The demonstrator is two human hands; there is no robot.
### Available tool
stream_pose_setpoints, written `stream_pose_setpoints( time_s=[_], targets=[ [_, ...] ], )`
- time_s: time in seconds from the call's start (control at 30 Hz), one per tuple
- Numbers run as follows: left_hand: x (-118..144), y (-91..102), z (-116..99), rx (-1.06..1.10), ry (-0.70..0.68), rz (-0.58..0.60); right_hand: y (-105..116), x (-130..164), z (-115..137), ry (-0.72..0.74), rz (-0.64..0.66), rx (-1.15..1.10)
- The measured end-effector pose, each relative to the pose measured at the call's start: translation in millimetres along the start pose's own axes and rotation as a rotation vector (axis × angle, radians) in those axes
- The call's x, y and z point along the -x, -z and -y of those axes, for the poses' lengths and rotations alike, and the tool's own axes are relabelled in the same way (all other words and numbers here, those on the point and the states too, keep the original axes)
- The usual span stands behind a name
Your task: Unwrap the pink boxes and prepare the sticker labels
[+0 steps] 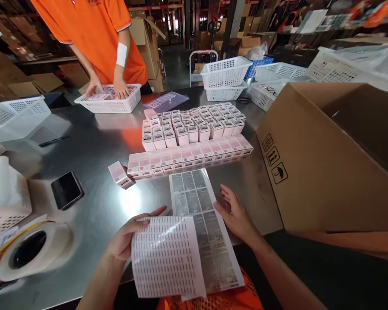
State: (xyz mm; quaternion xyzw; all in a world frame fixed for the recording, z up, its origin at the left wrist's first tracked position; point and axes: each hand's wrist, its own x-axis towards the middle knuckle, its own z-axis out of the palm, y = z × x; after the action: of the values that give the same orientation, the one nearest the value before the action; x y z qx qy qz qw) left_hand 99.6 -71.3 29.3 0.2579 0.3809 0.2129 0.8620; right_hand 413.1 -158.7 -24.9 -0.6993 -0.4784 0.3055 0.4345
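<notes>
My left hand [126, 237] holds a sheet of small white labels [166, 258] by its left edge, near the table's front edge. A longer sheet of printed stickers [200, 215] lies under it on the steel table [93, 150]. My right hand [234, 213] rests flat with fingers spread at that sheet's right edge. Beyond them, several small pink-and-white boxes [190, 129] stand in rows, with a row laid flat in front [194, 156]. One box [120, 175] lies apart at the left.
A big open cardboard carton [326, 172] stands at the right. A phone [66, 190], a tape roll [29, 249] and white baskets [6, 193] are at the left. A person in orange reaches into a basket [108, 100] across the table. More baskets [224, 73] sit at the back.
</notes>
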Motion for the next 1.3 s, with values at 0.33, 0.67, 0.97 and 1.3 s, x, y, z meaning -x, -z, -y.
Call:
stream_pose_setpoints(
  time_s=[0.33,0.67,0.97,1.3],
  targets=[
    [-9.1,-4.0,43.7,0.254,0.021,-0.007,-10.8,-31.3,-1.3,-0.089,0.038,-0.34],
    [-9.7,-46.1,34.6,0.348,-0.054,-0.03,-2.3,-54.4,-10.7,-0.061,0.041,-0.315],
    [-20.2,-57.5,41.0,0.332,-0.19,-0.094,6.4,-79.0,-6.0,-0.037,0.069,-0.155],
    [6.3,-32.8,-3.9,-0.072,-0.356,-0.165,13.9,-49.3,41.4,0.033,0.245,-0.207]
  ],
)
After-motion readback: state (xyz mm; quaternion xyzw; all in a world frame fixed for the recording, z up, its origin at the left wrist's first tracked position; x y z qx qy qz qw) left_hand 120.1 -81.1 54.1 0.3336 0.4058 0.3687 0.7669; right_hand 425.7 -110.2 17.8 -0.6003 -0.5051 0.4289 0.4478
